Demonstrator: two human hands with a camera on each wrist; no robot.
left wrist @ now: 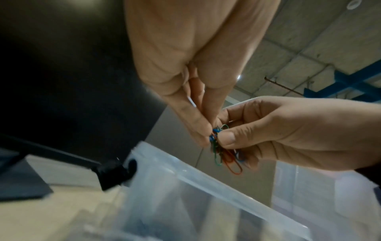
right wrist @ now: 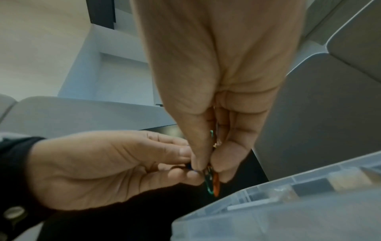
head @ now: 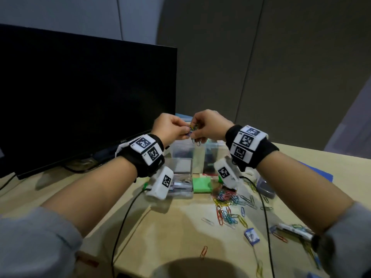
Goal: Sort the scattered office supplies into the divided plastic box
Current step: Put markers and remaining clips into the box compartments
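Left hand and right hand raised together above the box, fingertips of both clamped on one small tangle of clips. In the left-wrist view, left thumb and forefinger pinched on the top of the bundle, right thumb pressed against it from the other side, a red clip and a green clip dangling below. In the right-wrist view, the same two loops hung just under the right fingertips, near the box rim.

Judged to be mid-step: a picked-up cluster of clips being teased apart or gathered over the box, not yet released. Which compartment lay directly beneath could not be told; the box interior was blurred in both wrist views.

Box stood toward the far edge of the surface, beside the monitor, lid apparently open. Nearer, a green pad lay just in front of it. To its right, toward the right edge, a dense pile of clips, with strays trailing toward the near edge, one orange clip alone near the front. A small blue packet and a white item lay near the right front corner.

Next move, by judgement: fingers to be opened low over the clip compartment so the linked clips fall together, then back to the pile. Plenty left to sort.
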